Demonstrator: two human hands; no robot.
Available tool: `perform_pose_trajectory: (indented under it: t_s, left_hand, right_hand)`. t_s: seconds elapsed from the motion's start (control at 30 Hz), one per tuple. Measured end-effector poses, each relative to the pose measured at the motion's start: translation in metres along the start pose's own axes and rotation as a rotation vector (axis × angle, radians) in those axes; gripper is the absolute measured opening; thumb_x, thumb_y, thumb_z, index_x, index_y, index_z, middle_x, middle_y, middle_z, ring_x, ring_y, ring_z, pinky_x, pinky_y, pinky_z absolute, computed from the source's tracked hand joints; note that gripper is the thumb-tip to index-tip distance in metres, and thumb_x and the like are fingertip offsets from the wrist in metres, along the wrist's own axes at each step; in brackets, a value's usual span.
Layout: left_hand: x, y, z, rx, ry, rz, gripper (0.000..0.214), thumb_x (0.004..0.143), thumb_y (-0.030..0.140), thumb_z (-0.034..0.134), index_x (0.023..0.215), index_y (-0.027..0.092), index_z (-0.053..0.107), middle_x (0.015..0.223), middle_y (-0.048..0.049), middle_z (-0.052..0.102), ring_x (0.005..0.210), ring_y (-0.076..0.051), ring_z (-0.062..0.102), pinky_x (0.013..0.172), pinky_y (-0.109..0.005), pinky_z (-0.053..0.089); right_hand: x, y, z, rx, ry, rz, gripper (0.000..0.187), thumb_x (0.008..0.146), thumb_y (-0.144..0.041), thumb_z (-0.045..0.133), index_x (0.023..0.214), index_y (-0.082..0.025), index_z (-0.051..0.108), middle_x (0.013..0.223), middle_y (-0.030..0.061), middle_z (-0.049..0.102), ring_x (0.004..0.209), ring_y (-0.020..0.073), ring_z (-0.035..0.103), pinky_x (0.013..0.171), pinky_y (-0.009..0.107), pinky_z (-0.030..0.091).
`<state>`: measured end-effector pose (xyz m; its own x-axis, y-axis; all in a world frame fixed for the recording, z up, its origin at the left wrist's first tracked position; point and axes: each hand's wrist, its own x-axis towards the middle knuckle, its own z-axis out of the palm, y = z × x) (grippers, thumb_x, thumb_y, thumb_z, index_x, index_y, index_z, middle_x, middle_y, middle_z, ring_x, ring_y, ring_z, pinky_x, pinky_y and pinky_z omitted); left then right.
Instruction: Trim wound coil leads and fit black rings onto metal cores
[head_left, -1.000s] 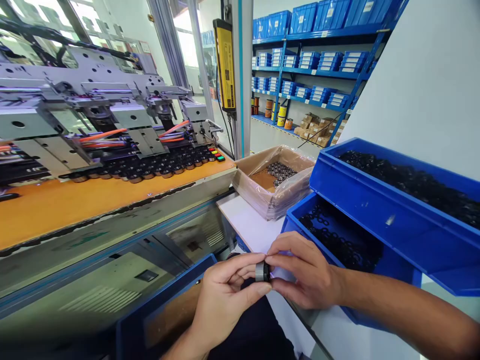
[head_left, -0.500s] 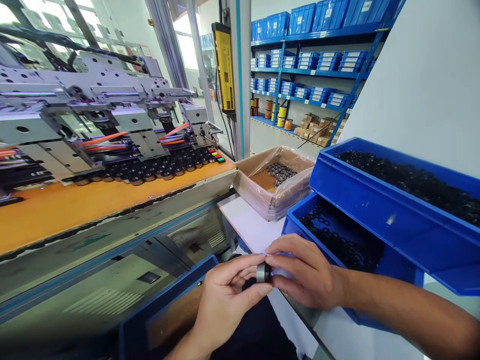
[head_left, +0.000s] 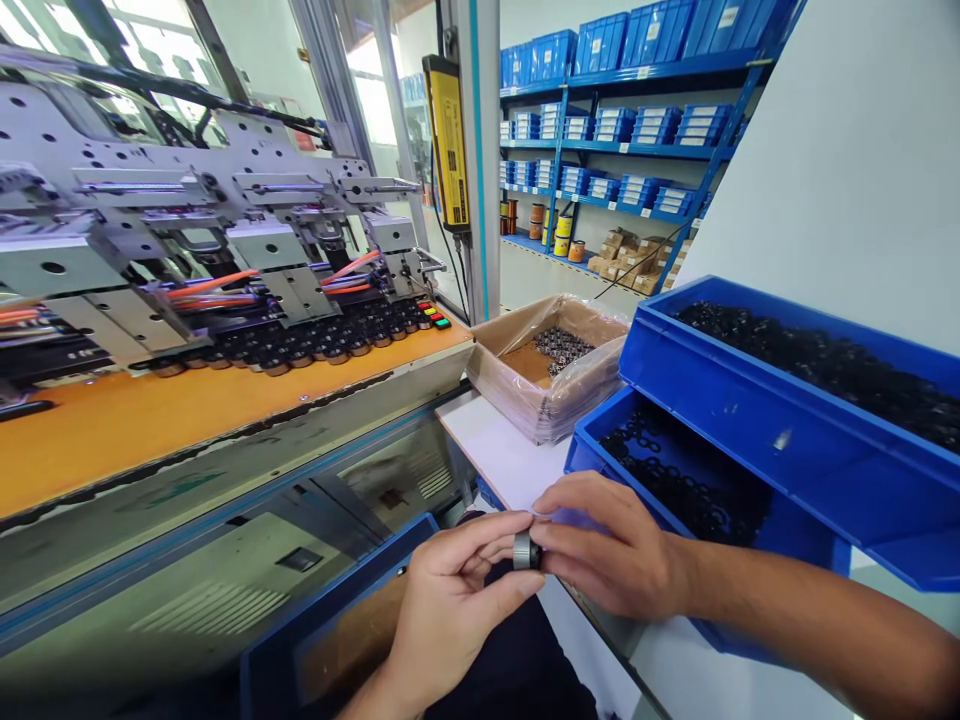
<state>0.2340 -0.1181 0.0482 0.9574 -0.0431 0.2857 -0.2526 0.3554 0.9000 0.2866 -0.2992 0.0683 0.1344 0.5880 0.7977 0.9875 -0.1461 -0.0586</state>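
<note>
My left hand [head_left: 457, 595] pinches a small stator core [head_left: 523, 550], a grey metal ring with a black plastic side, between thumb and fingers. From the other side, the fingertips of my right hand [head_left: 611, 548] are closed against its black face. Both hands hold the piece above my lap, and my right fingers partly hide its black side. Just beyond my right hand stands a lower blue bin [head_left: 585, 440] with black plastic rings [head_left: 697, 500] inside.
An upper blue bin [head_left: 750, 400] of black parts overlaps the lower one. A plastic-lined cardboard box [head_left: 510, 400] holds metal cores. At left, a machine [head_left: 270, 250] stands over an orange worktop [head_left: 187, 430] with rows of black-topped pieces [head_left: 337, 345]. Another blue bin [head_left: 337, 590] sits below.
The machine's upper carriage has shifted to the right. My hands keep nearly the same place and grip on the stator core.
</note>
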Motion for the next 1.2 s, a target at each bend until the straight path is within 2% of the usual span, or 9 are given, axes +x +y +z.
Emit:
perform_pose_trajectory:
  t_s: [0.5, 0.77, 0.97, 1.1, 1.2]
  left_hand:
    - [0.002, 0.000, -0.002, 0.024, -0.005, -0.003, 0.048, 0.063, -0.003, 0.078, 0.097, 0.031, 0.080, 0.084, 0.0017, 0.081, 0.073, -0.012, 0.076, 0.069, -0.011, 0.058]
    - [0.000, -0.003, -0.004, -0.004, -0.035, -0.043, 0.047, 0.065, -0.001, 0.079, 0.099, 0.031, 0.080, 0.087, -0.0002, 0.081, 0.075, -0.015, 0.077, 0.073, -0.015, 0.059]
    - [0.000, -0.005, -0.008, 0.018, -0.054, -0.128, 0.041, 0.064, 0.003, 0.083, 0.097, 0.027, 0.080, 0.085, -0.0039, 0.081, 0.075, -0.019, 0.078, 0.073, -0.021, 0.062]
    - [-0.005, -0.010, 0.003, -0.062, 0.034, -0.115, 0.034, 0.063, 0.007, 0.085, 0.093, 0.022, 0.081, 0.082, -0.0071, 0.081, 0.072, -0.020, 0.078, 0.070, -0.022, 0.063]
    - [-0.009, -0.016, 0.013, -0.109, 0.147, -0.020, 0.032, 0.062, 0.010, 0.087, 0.090, 0.025, 0.081, 0.087, -0.0057, 0.081, 0.078, -0.020, 0.078, 0.071, -0.021, 0.062]
  right_hand:
    - [-0.004, 0.000, 0.001, 0.003, -0.019, 0.015, 0.018, 0.090, -0.010, 0.061, 0.108, -0.007, 0.061, 0.101, 0.0137, 0.064, 0.096, 0.0192, 0.063, 0.082, 0.035, 0.058]
    - [0.000, 0.001, -0.001, -0.061, 0.007, 0.006, 0.012, 0.093, -0.017, 0.060, 0.102, -0.008, 0.064, 0.092, 0.0100, 0.064, 0.087, 0.0170, 0.061, 0.077, 0.032, 0.058]
    - [-0.002, 0.001, -0.003, -0.167, -0.062, -0.130, 0.017, 0.093, -0.015, 0.060, 0.105, -0.004, 0.065, 0.085, 0.0085, 0.064, 0.082, 0.0180, 0.059, 0.069, 0.032, 0.057]
    - [-0.003, 0.002, -0.003, -0.170, -0.079, -0.164, 0.021, 0.093, -0.017, 0.059, 0.104, 0.001, 0.064, 0.082, 0.0102, 0.064, 0.079, 0.0189, 0.060, 0.065, 0.033, 0.059]
    - [-0.004, 0.000, -0.002, -0.166, -0.060, -0.162, 0.022, 0.093, -0.012, 0.054, 0.105, 0.003, 0.064, 0.088, 0.0145, 0.065, 0.084, 0.0223, 0.062, 0.065, 0.035, 0.060]
